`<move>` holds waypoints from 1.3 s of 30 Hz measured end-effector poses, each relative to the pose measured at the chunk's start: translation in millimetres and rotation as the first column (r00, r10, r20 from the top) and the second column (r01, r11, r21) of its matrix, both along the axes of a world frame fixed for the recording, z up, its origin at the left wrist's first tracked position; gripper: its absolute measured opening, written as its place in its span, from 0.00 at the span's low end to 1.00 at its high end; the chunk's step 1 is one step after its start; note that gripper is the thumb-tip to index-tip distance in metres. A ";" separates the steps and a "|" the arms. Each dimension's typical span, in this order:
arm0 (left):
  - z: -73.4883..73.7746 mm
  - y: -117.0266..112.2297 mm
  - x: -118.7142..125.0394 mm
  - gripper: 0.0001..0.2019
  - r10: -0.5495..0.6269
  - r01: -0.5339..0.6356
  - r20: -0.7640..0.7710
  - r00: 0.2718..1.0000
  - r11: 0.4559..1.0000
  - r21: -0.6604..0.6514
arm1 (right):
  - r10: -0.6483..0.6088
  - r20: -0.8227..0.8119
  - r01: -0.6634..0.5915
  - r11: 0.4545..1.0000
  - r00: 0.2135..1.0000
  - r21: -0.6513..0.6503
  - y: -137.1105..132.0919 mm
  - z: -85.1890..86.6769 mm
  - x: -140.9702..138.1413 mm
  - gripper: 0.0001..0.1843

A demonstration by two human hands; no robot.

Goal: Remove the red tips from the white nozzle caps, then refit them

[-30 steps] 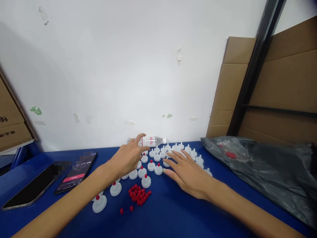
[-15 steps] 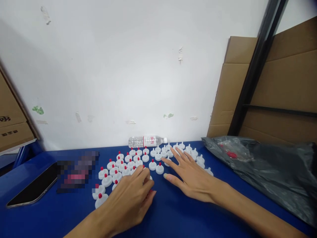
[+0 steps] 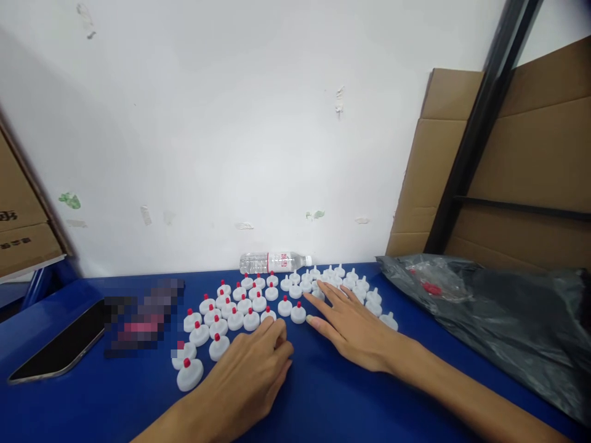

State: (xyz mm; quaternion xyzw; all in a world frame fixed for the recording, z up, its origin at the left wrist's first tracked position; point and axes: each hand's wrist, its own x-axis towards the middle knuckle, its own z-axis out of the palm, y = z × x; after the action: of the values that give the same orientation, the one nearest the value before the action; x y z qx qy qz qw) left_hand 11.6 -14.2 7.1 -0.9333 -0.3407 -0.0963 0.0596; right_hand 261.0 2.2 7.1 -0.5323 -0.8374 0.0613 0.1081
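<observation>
Several white bottle caps (image 3: 235, 307), many with a small red plug on top, stand in rows on the blue table (image 3: 323, 406). My left hand (image 3: 252, 372) lies palm down in front of them, fingers curled over the spot where a pile of loose red plugs was; what its fingertips grip is hidden. My right hand (image 3: 353, 329) rests flat with fingers spread, touching the white caps without plugs (image 3: 360, 286) on the right. A clear water bottle (image 3: 272, 263) lies on its side against the wall behind the caps.
A dark phone (image 3: 60, 347) and a second blurred phone (image 3: 141, 320) lie at the left. A black plastic bag (image 3: 498, 320) covers the table's right side. Cardboard sheets (image 3: 530, 166) and a black post (image 3: 475, 135) lean at the right; a cardboard box (image 3: 21, 227) stands at the left.
My left hand drew back from the far caps near the bottle to the near side, covering the red plug pile. My right hand barely shifted.
</observation>
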 end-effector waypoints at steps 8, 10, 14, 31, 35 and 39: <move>-4.4 0.9 -0.2 0.09 -0.011 0.011 -0.008 1.000 0.998 0.069 | -0.012 0.009 0.011 0.996 1.000 0.094 1.7 -8.9 3.3 0.37; -6.1 0.4 0.4 0.08 -0.014 0.013 0.006 1.000 0.996 0.085 | 0.001 0.025 -0.004 0.993 1.000 0.120 2.4 -10.3 3.7 0.37; -3.1 -1.0 -0.7 0.06 -0.037 0.027 0.100 0.994 0.994 0.104 | 0.044 -0.029 -0.036 0.974 0.999 0.226 2.8 -1.3 1.9 0.31; 15.1 7.7 -4.5 0.06 -0.167 0.142 0.707 0.687 0.985 0.094 | 0.501 -0.130 -0.417 0.816 0.856 0.401 -19.5 14.5 -16.8 0.08; 12.5 6.4 -3.4 0.04 -0.205 0.184 0.703 0.681 0.977 0.106 | 0.523 -0.139 -0.416 0.789 0.841 0.453 -21.3 15.1 -18.6 0.08; 10.6 4.6 -1.4 0.06 -0.246 0.238 0.715 0.655 0.965 0.113 | 0.560 -0.142 -0.429 0.753 0.816 0.499 -25.2 13.8 -21.8 0.10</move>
State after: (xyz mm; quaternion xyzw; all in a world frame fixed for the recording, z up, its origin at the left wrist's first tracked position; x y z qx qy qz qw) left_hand 10.3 -9.6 17.7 -0.8561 -0.2088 -0.4644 -0.0885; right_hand 239.3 -23.0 20.9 -0.2353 -0.9155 -0.0296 0.3249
